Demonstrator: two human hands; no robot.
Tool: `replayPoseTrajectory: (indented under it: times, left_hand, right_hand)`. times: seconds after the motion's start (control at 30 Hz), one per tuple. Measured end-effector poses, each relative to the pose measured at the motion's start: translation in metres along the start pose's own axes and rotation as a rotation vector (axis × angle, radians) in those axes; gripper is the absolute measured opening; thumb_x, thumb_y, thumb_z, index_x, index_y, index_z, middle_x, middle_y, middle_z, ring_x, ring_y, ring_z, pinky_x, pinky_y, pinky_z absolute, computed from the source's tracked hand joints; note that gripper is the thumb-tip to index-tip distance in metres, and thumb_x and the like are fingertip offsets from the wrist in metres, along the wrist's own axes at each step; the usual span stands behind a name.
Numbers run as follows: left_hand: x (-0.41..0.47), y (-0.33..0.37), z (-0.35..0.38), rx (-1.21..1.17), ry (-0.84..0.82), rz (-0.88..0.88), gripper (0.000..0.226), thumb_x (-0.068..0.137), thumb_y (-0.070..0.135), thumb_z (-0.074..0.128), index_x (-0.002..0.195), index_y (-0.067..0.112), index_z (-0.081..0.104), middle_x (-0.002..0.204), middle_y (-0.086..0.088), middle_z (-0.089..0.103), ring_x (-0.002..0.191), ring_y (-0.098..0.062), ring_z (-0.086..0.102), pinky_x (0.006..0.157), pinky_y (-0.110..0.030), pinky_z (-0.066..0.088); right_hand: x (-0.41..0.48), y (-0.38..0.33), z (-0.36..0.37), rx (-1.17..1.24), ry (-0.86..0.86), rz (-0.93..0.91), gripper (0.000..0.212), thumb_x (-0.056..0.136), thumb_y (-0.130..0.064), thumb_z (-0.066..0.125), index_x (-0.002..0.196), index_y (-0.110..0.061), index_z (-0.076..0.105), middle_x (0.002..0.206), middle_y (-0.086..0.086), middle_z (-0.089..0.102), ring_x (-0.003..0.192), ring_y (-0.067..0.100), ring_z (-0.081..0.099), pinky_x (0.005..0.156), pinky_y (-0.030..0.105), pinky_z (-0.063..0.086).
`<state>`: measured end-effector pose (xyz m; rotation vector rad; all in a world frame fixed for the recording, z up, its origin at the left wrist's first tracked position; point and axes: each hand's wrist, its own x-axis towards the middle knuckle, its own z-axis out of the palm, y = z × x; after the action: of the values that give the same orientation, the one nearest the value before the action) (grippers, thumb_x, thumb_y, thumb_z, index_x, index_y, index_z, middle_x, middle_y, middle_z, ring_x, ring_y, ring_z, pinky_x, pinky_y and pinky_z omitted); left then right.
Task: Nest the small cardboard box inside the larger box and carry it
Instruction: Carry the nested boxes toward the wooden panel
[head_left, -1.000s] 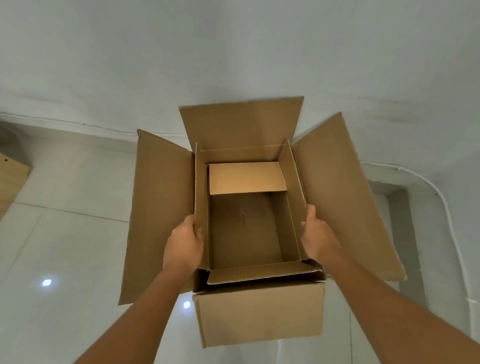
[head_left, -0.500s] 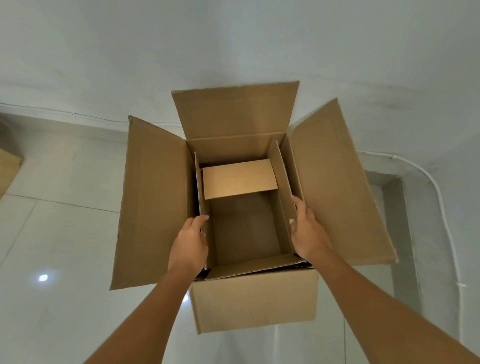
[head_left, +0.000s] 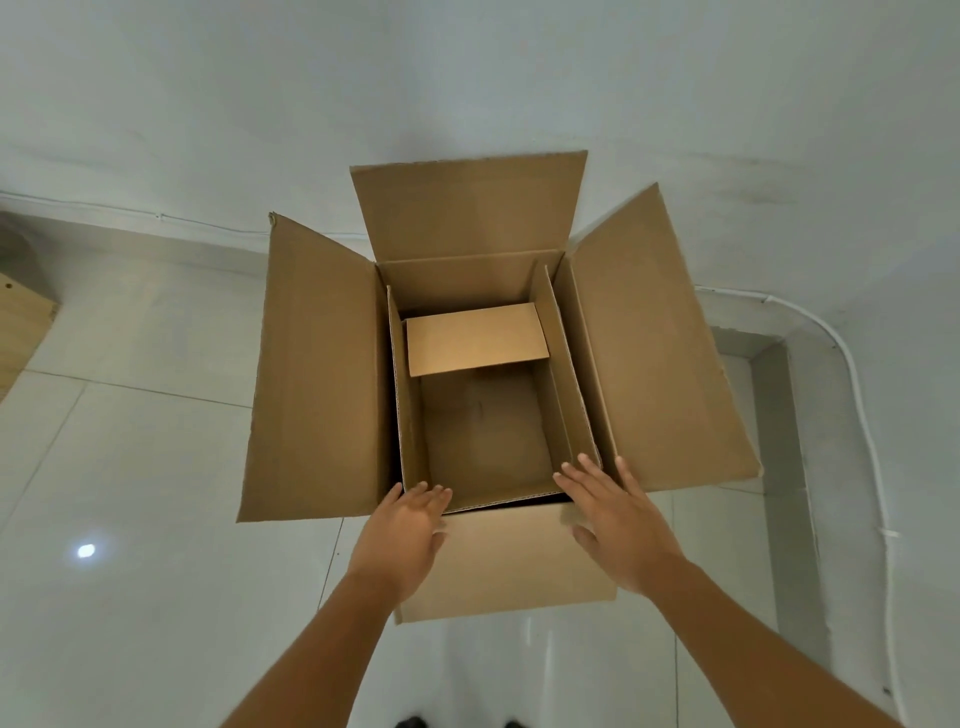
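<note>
2 boxes: small box sits upright inside larger box on floor, long axis running away from camera. 2 hands: left hand & right hand, fingers spread, holding nothing.

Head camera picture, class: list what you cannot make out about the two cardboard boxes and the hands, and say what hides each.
- Floor of the larger box: covered by the small box nested inside, head view.
- Larger box's underside and whether it rests on the tiles: hidden by its own near wall.
- Palms of the left hand and right hand: turned away; contact with the cardboard unclear.
- Small box's far inner wall: hidden by its folded-in flap.
</note>
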<state>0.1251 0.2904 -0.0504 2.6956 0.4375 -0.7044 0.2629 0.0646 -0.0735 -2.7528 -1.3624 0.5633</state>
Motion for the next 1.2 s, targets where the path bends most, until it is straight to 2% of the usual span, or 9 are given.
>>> replayPoseTrajectory:
  times: [0.13, 0.23, 0.3, 0.37, 0.47, 0.57, 0.7, 0.93, 1.2]
  left_hand:
    - [0.007, 0.001, 0.02, -0.032, -0.061, -0.065, 0.052, 0.101, 0.017, 0.039, 0.15, 0.019, 0.022, 0.157, 0.002, 0.031, 0.147, -0.015, 0.025, 0.123, -0.033, 0.017]
    - [0.015, 0.0, 0.03, -0.071, -0.047, -0.138, 0.045, 0.098, 0.005, 0.041, 0.142, 0.014, 0.039, 0.142, -0.007, 0.052, 0.131, -0.025, 0.047, 0.115, -0.036, 0.034]
    - [0.019, -0.004, 0.033, -0.065, -0.051, -0.173, 0.04, 0.094, 0.0, 0.044, 0.131, 0.015, 0.049, 0.124, -0.01, 0.064, 0.114, -0.03, 0.058, 0.098, -0.039, 0.05]
    - [0.02, -0.006, 0.032, -0.039, -0.055, -0.169, 0.031, 0.092, 0.001, 0.048, 0.118, 0.015, 0.056, 0.109, -0.012, 0.069, 0.101, -0.032, 0.064, 0.084, -0.039, 0.054]
    - [0.018, -0.008, 0.03, -0.009, -0.038, -0.155, 0.019, 0.089, -0.001, 0.05, 0.098, 0.013, 0.059, 0.096, -0.013, 0.069, 0.088, -0.033, 0.067, 0.074, -0.038, 0.054]
    - [0.019, -0.015, 0.031, 0.02, -0.038, -0.138, 0.021, 0.088, -0.003, 0.05, 0.099, 0.012, 0.06, 0.095, -0.012, 0.069, 0.087, -0.032, 0.067, 0.076, -0.038, 0.055]
    - [0.018, -0.029, 0.03, 0.06, -0.04, -0.104, 0.021, 0.09, -0.002, 0.05, 0.102, 0.012, 0.06, 0.1, -0.012, 0.069, 0.091, -0.031, 0.067, 0.079, -0.038, 0.055]
    - [-0.001, -0.075, 0.025, 0.056, -0.026, -0.148, 0.019, 0.094, 0.001, 0.049, 0.106, 0.009, 0.061, 0.105, -0.013, 0.068, 0.096, -0.03, 0.066, 0.082, -0.036, 0.054]
    - [-0.04, -0.167, 0.03, -0.021, 0.0, -0.255, 0.022, 0.093, 0.002, 0.049, 0.108, 0.012, 0.062, 0.103, -0.012, 0.068, 0.094, -0.03, 0.066, 0.083, -0.037, 0.056]
  right_hand:
    - [0.008, -0.004, 0.007, 0.071, -0.103, 0.048, 0.061, 0.097, -0.026, 0.046, 0.149, -0.025, 0.016, 0.157, -0.005, 0.025, 0.147, 0.014, 0.012, 0.12, 0.04, -0.004]
    - [0.017, -0.007, 0.007, 0.14, -0.128, 0.069, 0.055, 0.097, -0.022, 0.045, 0.147, -0.028, 0.024, 0.15, -0.002, 0.038, 0.145, 0.017, 0.021, 0.121, 0.044, 0.002]
    - [0.021, -0.006, 0.008, 0.166, -0.154, 0.078, 0.049, 0.099, -0.019, 0.042, 0.145, -0.027, 0.029, 0.148, -0.001, 0.042, 0.144, 0.018, 0.023, 0.121, 0.044, 0.004]
    - [0.024, -0.006, 0.01, 0.17, -0.164, 0.098, 0.042, 0.099, -0.017, 0.04, 0.141, -0.024, 0.038, 0.144, 0.0, 0.046, 0.143, 0.018, 0.025, 0.121, 0.044, 0.006]
    - [0.027, -0.014, 0.015, 0.173, -0.167, 0.142, 0.032, 0.1, -0.013, 0.039, 0.129, -0.02, 0.051, 0.131, 0.003, 0.056, 0.136, 0.021, 0.036, 0.121, 0.045, 0.005]
    - [0.03, -0.023, 0.016, 0.177, -0.154, 0.183, 0.032, 0.1, -0.012, 0.039, 0.127, -0.021, 0.053, 0.122, 0.004, 0.061, 0.126, 0.022, 0.045, 0.12, 0.045, 0.004]
    - [0.035, -0.036, 0.014, 0.16, -0.188, 0.214, 0.033, 0.1, -0.01, 0.039, 0.128, -0.019, 0.053, 0.121, 0.008, 0.061, 0.124, 0.024, 0.047, 0.121, 0.046, 0.004]
    - [0.052, -0.085, 0.023, 0.167, -0.199, 0.2, 0.031, 0.099, -0.01, 0.04, 0.125, -0.019, 0.054, 0.113, 0.007, 0.063, 0.115, 0.024, 0.052, 0.118, 0.049, 0.017]
    - [0.096, -0.176, 0.023, 0.146, -0.205, 0.114, 0.029, 0.098, -0.006, 0.04, 0.119, -0.014, 0.057, 0.104, 0.01, 0.064, 0.104, 0.026, 0.055, 0.122, 0.046, 0.006]
